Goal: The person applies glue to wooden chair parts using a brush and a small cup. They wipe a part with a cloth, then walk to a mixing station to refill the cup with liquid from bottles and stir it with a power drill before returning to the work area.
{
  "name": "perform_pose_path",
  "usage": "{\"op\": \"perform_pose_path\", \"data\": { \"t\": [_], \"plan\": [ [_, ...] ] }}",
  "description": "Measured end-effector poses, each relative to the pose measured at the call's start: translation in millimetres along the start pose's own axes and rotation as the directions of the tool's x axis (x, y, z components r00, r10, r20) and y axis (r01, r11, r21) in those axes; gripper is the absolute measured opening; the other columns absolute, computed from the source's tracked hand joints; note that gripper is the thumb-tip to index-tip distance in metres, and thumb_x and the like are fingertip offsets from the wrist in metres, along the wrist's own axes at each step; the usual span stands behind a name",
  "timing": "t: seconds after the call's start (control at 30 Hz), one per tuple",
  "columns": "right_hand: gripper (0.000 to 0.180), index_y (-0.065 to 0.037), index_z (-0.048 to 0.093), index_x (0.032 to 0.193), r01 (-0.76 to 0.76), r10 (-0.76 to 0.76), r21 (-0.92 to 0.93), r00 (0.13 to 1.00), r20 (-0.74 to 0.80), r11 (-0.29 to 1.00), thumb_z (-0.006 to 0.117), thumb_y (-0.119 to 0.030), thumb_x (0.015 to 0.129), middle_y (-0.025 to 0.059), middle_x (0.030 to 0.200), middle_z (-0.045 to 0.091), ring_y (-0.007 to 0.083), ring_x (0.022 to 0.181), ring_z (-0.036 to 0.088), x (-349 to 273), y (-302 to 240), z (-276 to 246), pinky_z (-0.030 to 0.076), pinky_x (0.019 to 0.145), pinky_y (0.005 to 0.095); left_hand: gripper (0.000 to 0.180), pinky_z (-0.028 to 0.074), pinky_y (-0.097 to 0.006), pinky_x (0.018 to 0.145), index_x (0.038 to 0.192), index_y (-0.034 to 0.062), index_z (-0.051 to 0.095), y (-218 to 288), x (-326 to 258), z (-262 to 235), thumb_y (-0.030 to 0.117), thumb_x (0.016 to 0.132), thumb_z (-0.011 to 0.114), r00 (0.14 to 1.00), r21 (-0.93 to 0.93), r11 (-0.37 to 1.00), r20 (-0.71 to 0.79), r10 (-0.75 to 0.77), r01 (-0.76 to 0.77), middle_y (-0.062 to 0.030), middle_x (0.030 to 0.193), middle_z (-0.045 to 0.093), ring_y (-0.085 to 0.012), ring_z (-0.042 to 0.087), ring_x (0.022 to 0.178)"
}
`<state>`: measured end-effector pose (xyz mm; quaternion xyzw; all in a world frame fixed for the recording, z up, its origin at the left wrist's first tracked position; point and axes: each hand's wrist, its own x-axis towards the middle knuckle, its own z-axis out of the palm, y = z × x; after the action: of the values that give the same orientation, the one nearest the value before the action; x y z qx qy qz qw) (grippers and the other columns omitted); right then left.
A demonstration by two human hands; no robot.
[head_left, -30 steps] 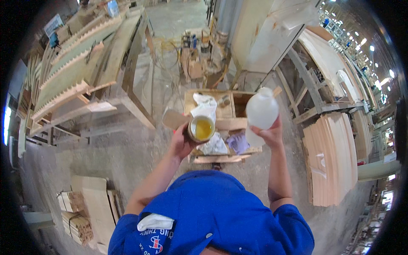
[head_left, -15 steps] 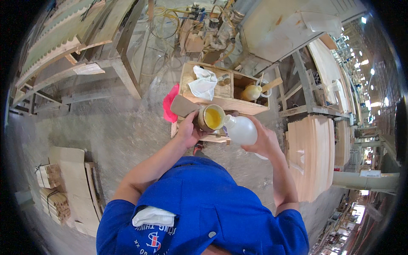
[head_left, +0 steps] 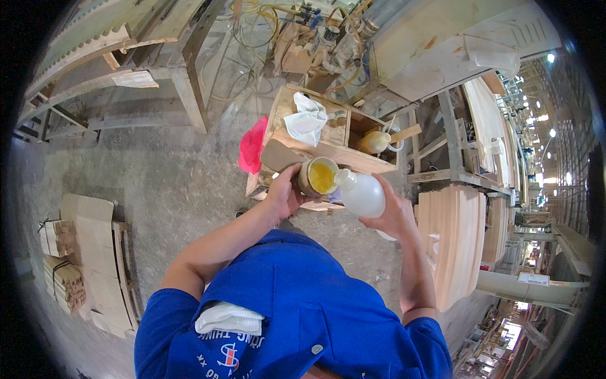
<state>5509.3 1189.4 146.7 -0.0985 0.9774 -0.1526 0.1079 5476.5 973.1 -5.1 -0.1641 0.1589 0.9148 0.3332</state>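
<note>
While left hand grips cup, right hand clasps tilted bottle, prob. touching rim.

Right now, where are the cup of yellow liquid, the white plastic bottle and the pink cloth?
cup of yellow liquid (head_left: 320, 177), head view, on the yellow surface.
white plastic bottle (head_left: 364, 196), head view, mid-body.
pink cloth (head_left: 252, 146), head view, its middle.

A woodworking factory floor: stacked wooden boards at lower left, long timber workbenches at upper left, curved wooden panels at right, tangled air hoses at top, dusty concrete floor
</note>
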Motion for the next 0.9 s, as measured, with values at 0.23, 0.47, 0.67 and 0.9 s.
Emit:
{"op": "perform_pose_path", "data": {
  "t": [0.23,0.47,0.67,0.9],
  "plan": [
    [0.092,-0.014,0.039,0.129,-0.030,0.030,0.022,1.000,0.004,0.999,0.079,-0.025,0.048,0.0195,0.099,0.061,0.0347,0.094,0.060,-0.4,2.1,-1.4,0.048,0.082,0.0407,0.042,0.044,-0.052,0.092,0.126,0.0036,0.038,0.8,-2.2,9.4,0.029,0.095,0.029,0.999,-0.017,0.999,-0.002,-0.038,0.038,-0.0141,0.124,0.048,-0.0304,0.050,0.113],
    [0.091,-0.014,0.040,0.128,-0.047,0.047,0.043,0.999,-0.004,0.998,0.080,-0.022,0.047,0.0190,0.100,0.061,0.0344,0.095,0.060,-1.4,-0.3,-2.2,0.047,0.083,0.0409,0.041,0.042,-0.053,0.094,0.126,0.0028,0.038,-1.1,7.8,-1.9,0.028,0.095,0.029,0.999,-0.021,0.999,0.029,-0.027,0.028,-0.0141,0.125,0.047,-0.0306,0.049,0.113],
    [0.090,-0.015,0.041,0.128,-0.070,0.070,0.061,0.998,-0.003,0.996,0.079,-0.020,0.047,0.0179,0.100,0.061,0.0337,0.096,0.060,-2.3,-6.3,-3.3,0.047,0.084,0.0406,0.042,0.045,-0.052,0.092,0.127,0.0038,0.037,-1.9,10.1,-5.7,0.030,0.095,0.030,0.999,-0.006,0.999,0.021,-0.032,0.032,-0.0145,0.126,0.047,-0.0304,0.050,0.113],
    [0.089,-0.015,0.041,0.127,-0.076,0.076,0.077,0.997,-0.007,0.994,0.079,-0.020,0.047,0.0171,0.101,0.061,0.0330,0.096,0.060,-3.0,-6.0,-0.7,0.047,0.084,0.0405,0.043,0.046,-0.052,0.090,0.128,0.0044,0.037,-0.7,9.0,-6.7,0.031,0.095,0.030,1.000,0.014,1.000,0.012,-0.015,0.015,-0.0145,0.126,0.047,-0.0304,0.049,0.114]
  ]
}}
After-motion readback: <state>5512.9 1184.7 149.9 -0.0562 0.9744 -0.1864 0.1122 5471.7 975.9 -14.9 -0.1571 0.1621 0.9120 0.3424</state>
